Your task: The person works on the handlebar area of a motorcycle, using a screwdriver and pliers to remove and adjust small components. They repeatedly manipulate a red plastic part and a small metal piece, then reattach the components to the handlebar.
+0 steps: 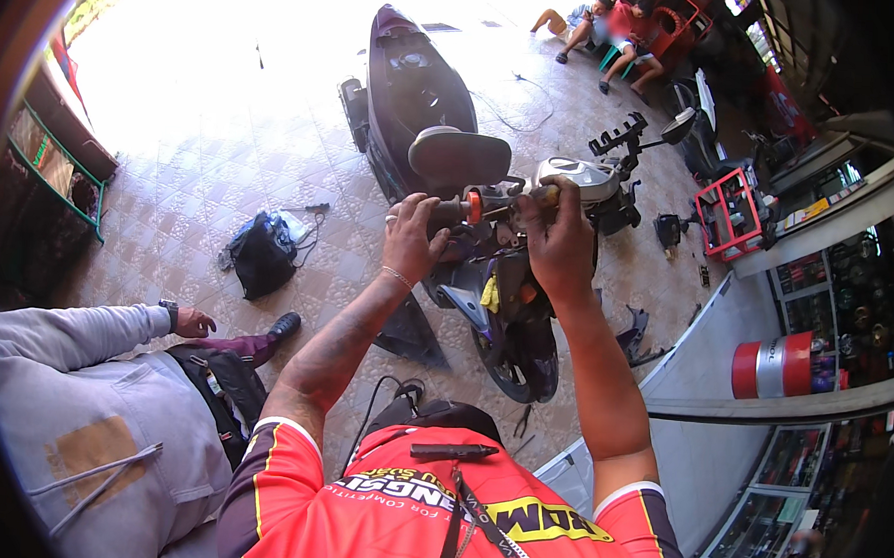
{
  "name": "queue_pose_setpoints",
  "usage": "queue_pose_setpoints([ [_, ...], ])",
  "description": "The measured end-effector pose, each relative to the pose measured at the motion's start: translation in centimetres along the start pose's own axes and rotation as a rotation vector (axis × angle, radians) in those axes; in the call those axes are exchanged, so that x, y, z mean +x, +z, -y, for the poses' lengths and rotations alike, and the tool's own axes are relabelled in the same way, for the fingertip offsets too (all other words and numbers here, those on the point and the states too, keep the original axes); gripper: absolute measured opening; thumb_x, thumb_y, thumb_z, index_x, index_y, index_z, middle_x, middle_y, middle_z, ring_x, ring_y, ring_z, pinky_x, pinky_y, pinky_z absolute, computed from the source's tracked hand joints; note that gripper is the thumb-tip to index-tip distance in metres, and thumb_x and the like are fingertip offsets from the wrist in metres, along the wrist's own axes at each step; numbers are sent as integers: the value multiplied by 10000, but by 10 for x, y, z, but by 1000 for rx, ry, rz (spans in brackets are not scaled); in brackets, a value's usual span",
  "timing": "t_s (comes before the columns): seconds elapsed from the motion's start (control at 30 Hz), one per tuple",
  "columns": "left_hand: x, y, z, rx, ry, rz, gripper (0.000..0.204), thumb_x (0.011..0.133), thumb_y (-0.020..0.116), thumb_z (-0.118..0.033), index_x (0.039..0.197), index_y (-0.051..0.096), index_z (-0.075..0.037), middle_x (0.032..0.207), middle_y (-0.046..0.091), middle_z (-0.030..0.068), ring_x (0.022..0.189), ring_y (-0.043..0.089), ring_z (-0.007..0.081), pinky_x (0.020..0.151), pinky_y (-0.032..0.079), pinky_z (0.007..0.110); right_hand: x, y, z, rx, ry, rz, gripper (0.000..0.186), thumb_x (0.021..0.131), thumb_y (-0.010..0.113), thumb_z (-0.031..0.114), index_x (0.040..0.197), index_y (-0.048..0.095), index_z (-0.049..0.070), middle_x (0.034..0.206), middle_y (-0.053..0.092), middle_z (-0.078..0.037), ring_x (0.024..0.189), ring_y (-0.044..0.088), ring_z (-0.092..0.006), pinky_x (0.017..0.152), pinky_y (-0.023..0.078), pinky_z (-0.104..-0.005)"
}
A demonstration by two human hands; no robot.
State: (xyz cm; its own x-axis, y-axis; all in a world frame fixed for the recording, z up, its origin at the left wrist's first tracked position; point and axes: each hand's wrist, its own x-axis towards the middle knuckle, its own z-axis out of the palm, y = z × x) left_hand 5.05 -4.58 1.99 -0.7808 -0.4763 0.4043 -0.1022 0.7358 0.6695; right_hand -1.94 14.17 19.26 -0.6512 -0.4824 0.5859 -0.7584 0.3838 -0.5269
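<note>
In front of me stands a partly stripped scooter [511, 292], its front wheel [522, 382] toward me. My left hand [409, 239] is closed around a dark cylindrical handlebar grip [449, 212] with an orange-red collar [473, 206] at its inner end. My right hand [560, 239] is closed at the same height, thumb and fingers on a small yellowish piece [545, 196] whose kind I cannot make out. Just beyond my left hand is an oval mirror [459, 158]. A yellow cloth-like thing [490, 293] sits on the scooter's front.
A person in a grey hoodie [111, 434] is close on my left. Past them, a black bag [261, 256] lies on the tiled floor. Another motorcycle part with a silver tank-like cover [576, 177] stands to the right. A red metal rack [729, 217] and glass display cases [787, 483] line the right.
</note>
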Motion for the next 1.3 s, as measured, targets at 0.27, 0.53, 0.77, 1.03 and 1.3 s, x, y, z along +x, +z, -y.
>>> queue_pose_setpoints([
  [0.27, 3, 10, 2, 55, -22, -36, 578, 804, 790, -236, 1350, 608, -176, 1417, 525, 73, 1341, 474, 326, 1077, 406, 482, 4, 2, -3, 8, 8, -7, 360, 1009, 685, 302, 1205, 537, 39, 908, 684, -180, 805, 716, -362, 698, 541, -449],
  [0.53, 5, 18, 7, 74, -23, -43, 567, 809, 788, -233, 1348, 621, -185, 1389, 548, 64, 1334, 490, 319, 1081, 406, 479, 4, 3, -3, 9, 53, -11, 358, 985, 718, 282, 1192, 556, 39, 923, 679, -182, 830, 714, -354, 709, 545, -443],
  [0.77, 6, 21, 3, 85, -8, -61, 541, 801, 788, -217, 1322, 650, -177, 1326, 565, 75, 1292, 490, 322, 1075, 419, 463, 30, -13, 17, -153, -155, 218, 301, 967, 701, 216, 1169, 574, 34, 1027, 644, -214, 920, 689, -387, 758, 555, -475],
  [1.03, 8, 24, 4, 79, -3, -82, 525, 804, 787, -217, 1312, 659, -179, 1269, 574, 74, 1258, 506, 322, 1045, 438, 462, 53, -24, 38, -468, -22, 584, 254, 974, 647, 196, 1175, 583, 55, 1037, 623, -195, 998, 670, -399, 862, 533, -502],
  [1.3, 9, 24, 3, 95, -23, -61, 538, 811, 784, -232, 1334, 657, -213, 1272, 568, 87, 1247, 513, 327, 1032, 448, 462, 55, -30, 39, -569, -144, 623, 135, 975, 584, 135, 1098, 584, 78, 1053, 618, -193, 983, 700, -392, 831, 579, -486],
])
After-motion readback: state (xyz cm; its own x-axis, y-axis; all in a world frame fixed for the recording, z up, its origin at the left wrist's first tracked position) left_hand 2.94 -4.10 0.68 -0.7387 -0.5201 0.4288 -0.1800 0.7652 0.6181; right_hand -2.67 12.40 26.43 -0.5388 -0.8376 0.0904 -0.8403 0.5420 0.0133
